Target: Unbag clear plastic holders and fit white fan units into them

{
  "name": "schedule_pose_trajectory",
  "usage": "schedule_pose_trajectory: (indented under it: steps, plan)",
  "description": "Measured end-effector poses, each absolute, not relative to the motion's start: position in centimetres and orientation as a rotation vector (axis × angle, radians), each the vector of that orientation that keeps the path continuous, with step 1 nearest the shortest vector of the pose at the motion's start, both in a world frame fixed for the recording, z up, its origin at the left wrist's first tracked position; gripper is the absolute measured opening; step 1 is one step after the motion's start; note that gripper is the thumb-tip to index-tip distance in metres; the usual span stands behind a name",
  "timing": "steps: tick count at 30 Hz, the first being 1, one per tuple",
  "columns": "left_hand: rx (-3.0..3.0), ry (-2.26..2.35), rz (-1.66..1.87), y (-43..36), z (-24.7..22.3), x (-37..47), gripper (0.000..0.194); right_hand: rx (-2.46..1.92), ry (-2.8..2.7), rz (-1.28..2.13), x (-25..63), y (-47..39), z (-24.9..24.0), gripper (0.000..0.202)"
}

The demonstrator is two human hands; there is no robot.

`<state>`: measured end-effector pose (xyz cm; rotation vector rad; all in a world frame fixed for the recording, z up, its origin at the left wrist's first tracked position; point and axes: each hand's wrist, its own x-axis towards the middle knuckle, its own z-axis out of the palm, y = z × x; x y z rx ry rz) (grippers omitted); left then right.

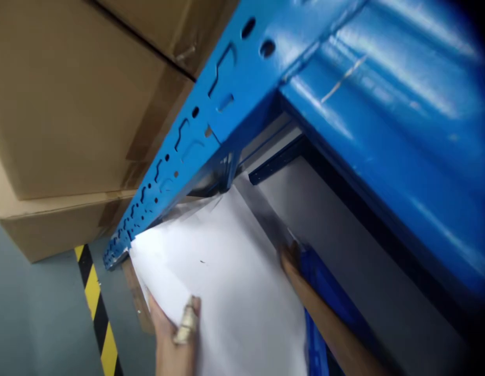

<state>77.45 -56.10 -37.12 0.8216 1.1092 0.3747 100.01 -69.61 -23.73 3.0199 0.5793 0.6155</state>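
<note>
Large white sheets (226,271) lie within the blue metal rack (211,115), their left corner reaching past the upright. My left hand (174,334) grips the left edge of the sheets, its thumb on top with a tan wrapping round it and its fingers hidden underneath. My right hand (291,261) is at the right edge of the sheets, beside a blue plastic piece (332,297); its fingers are dark and blurred, so what they hold cannot be made out.
Cardboard boxes (70,104) stand stacked left of the rack upright. A blue shelf beam (399,130) crosses the upper right. Yellow and black tape (97,303) marks the grey floor (50,313) at lower left.
</note>
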Motion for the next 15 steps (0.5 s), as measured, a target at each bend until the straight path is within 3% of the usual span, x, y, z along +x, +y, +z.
schedule_pose_trajectory:
  steps: [6, 10, 15]
  plan:
    - [1.056, 1.106, 0.399, -57.5, -35.1, 76.9, 0.096, 3.072, 1.003, 0.477, 92.3, -63.8, -21.9, 0.051]
    - [1.155, 0.991, 0.505, -57.7, -32.3, 76.5, 0.096, 2.892, 1.426, 0.33, 89.3, -57.9, -22.3, 0.053]
    - [1.136, 1.007, 0.397, -56.8, -34.0, 76.0, 0.09, 2.909, 0.959, -0.045, 93.6, -56.4, -26.9, 0.047]
